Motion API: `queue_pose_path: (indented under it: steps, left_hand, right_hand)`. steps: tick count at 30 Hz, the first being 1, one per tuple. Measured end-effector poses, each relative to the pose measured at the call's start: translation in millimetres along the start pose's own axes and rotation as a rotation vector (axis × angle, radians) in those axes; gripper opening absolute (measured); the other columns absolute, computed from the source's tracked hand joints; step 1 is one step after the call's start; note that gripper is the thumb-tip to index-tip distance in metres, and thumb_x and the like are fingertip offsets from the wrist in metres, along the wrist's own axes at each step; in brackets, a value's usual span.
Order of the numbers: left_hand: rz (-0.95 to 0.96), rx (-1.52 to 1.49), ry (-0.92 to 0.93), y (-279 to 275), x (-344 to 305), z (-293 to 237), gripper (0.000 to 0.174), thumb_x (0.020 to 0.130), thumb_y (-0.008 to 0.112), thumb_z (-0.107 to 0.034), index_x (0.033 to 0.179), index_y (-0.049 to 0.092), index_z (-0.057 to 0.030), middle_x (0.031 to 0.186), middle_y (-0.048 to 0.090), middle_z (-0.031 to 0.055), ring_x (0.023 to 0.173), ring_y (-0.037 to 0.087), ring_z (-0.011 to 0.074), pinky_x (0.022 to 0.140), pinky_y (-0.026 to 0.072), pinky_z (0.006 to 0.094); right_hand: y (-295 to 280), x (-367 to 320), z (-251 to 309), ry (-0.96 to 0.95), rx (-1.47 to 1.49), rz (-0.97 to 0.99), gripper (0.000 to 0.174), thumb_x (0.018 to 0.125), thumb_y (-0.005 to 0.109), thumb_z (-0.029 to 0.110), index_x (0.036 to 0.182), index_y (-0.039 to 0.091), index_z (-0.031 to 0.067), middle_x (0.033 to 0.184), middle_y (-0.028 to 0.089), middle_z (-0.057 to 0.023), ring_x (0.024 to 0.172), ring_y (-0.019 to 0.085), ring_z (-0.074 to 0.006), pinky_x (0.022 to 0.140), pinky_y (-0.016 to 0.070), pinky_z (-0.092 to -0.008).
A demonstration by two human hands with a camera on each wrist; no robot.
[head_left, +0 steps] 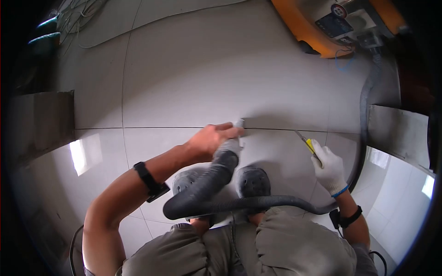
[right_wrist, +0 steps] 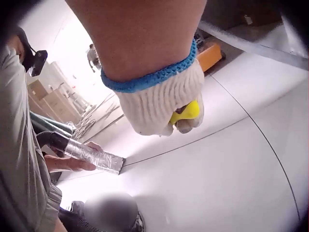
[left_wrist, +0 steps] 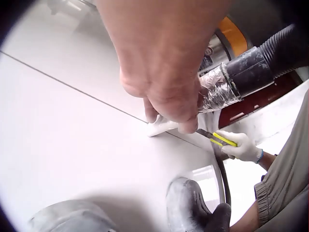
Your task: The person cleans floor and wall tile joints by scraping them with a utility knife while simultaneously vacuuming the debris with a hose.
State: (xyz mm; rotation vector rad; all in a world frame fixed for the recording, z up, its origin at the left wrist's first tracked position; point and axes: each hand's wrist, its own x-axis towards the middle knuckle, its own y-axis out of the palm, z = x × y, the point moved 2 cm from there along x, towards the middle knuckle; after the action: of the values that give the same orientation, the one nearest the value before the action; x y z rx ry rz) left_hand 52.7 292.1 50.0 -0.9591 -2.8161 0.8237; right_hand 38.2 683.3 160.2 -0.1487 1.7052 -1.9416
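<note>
My bare left hand (head_left: 215, 139) grips the silver-taped nozzle (head_left: 230, 146) of a vacuum hose. The nozzle's mouth is down at a dark joint line between floor tiles, as the right wrist view shows with the taped tube (right_wrist: 99, 158). From there the black hose (head_left: 205, 186) bends back toward my legs. Off to the right, my right hand (head_left: 329, 168), in a white knit glove with a blue cuff, holds a yellow-and-black hand tool (head_left: 310, 146) with a slim, blade-like tip. That tip points toward the same joint line. Glove and fingers hide most of its handle.
An orange machine (head_left: 301, 32) stands at the far right, with the hose running to it. My shoes (head_left: 254, 182) are close behind the nozzle. Low blocks flank the floor at left (head_left: 48, 115) and right (head_left: 398, 133). A thin cable (head_left: 175, 17) crosses the far tiles.
</note>
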Motion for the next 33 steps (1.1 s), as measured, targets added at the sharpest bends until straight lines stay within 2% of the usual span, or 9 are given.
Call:
queue_pose_path:
  steps: [2,6,7,14,17,20,24,27,33]
  left_hand:
    - [-0.075,0.055,0.365,18.4,30.1,-5.3,0.049,0.084,0.081,-0.008,0.131,0.066,-0.0062,0.124,0.070,0.0142,0.102,0.076,0.0351,0.081,0.0702,0.0447]
    - [-0.126,0.065,0.444,49.4,69.0,-26.6,0.029,0.082,0.083,-0.010,0.109,0.074,-0.0029,0.128,0.070,0.0122,0.113,0.073,0.0356,0.080,0.0700,0.0437]
    - [-0.136,0.062,0.422,56.3,72.8,-28.7,0.023,0.082,0.084,-0.011,0.101,0.075,-0.0019,0.129,0.070,0.0114,0.113,0.073,0.0360,0.080,0.0700,0.0444]
    - [-0.056,-0.116,0.015,41.5,49.3,-19.7,0.045,0.086,0.079,-0.017,0.128,0.069,-0.0054,0.122,0.072,0.0156,0.109,0.073,0.0379,0.084,0.0661,0.0493]
    - [-0.275,-0.117,0.078,9.0,5.5,10.0,0.056,0.084,0.080,-0.021,0.137,0.066,-0.0084,0.118,0.073,0.0158,0.102,0.074,0.0384,0.091,0.0630,0.0474]
    - [-0.491,-0.073,-0.194,-21.2,-54.2,36.8,0.060,0.077,0.092,-0.018,0.132,0.067,-0.0096,0.114,0.076,0.0147,0.103,0.078,0.0341,0.089,0.0637,0.0434]
    - [-0.782,0.003,-0.347,-75.6,-128.0,55.2,0.059,0.087,0.089,-0.026,0.136,0.063,-0.0082,0.102,0.077,0.0160,0.090,0.077,0.0326,0.086,0.0621,0.0421]
    - [-0.916,-0.050,-0.616,-87.0,-174.5,56.6,0.059,0.091,0.088,-0.032,0.138,0.062,-0.0074,0.102,0.075,0.0152,0.088,0.075,0.0298,0.085,0.0612,0.0425]
    - [-1.310,-0.129,-0.625,-78.5,-215.9,98.1,0.059,0.092,0.087,-0.023,0.136,0.056,0.0003,0.105,0.071,0.0116,0.093,0.069,0.0177,0.083,0.0602,0.0344]
  right_hand:
    - [-0.7,-10.2,3.8,0.046,0.106,-0.035,0.052,0.095,0.071,0.010,0.147,0.066,0.0087,0.094,0.067,-0.0158,0.078,0.070,-0.0371,0.070,0.0566,-0.0449]
    - [3.7,-21.8,9.4,0.214,0.251,0.019,0.053,0.095,0.071,0.004,0.147,0.066,0.0018,0.106,0.073,-0.0218,0.093,0.074,-0.0387,0.085,0.0583,-0.0414]
    - [6.1,-21.2,10.6,0.242,0.284,0.014,0.052,0.095,0.070,0.004,0.147,0.065,0.0013,0.108,0.073,-0.0224,0.096,0.074,-0.0385,0.087,0.0582,-0.0406]
    - [34.7,12.5,26.7,0.084,0.405,-0.059,0.052,0.095,0.068,0.003,0.147,0.065,-0.0002,0.120,0.074,-0.0258,0.106,0.074,-0.0414,0.096,0.0578,-0.0421]
    - [42.5,38.1,42.6,0.048,0.412,-0.043,0.051,0.095,0.070,0.004,0.146,0.066,0.0003,0.112,0.075,-0.0239,0.098,0.075,-0.0397,0.088,0.0588,-0.0417]
    - [45.5,71.0,69.2,-0.047,0.467,-0.073,0.054,0.095,0.072,0.005,0.147,0.065,-0.0017,0.122,0.075,-0.0265,0.105,0.077,-0.0390,0.093,0.0589,-0.0395]
    - [55.8,118.2,111.0,0.060,0.781,0.124,0.054,0.098,0.072,0.007,0.150,0.062,-0.0030,0.124,0.077,-0.0224,0.099,0.076,-0.0187,0.090,0.0582,-0.0331]
    - [47.3,140.7,135.1,-0.039,0.771,0.107,0.055,0.099,0.072,0.009,0.151,0.061,-0.0038,0.126,0.077,-0.0227,0.105,0.077,-0.0236,0.095,0.0581,-0.0344]
    - [86.5,182.8,124.2,-0.041,0.585,-0.052,0.055,0.097,0.073,0.015,0.149,0.061,-0.0028,0.137,0.071,-0.0269,0.125,0.071,-0.0395,0.108,0.0550,-0.0435]
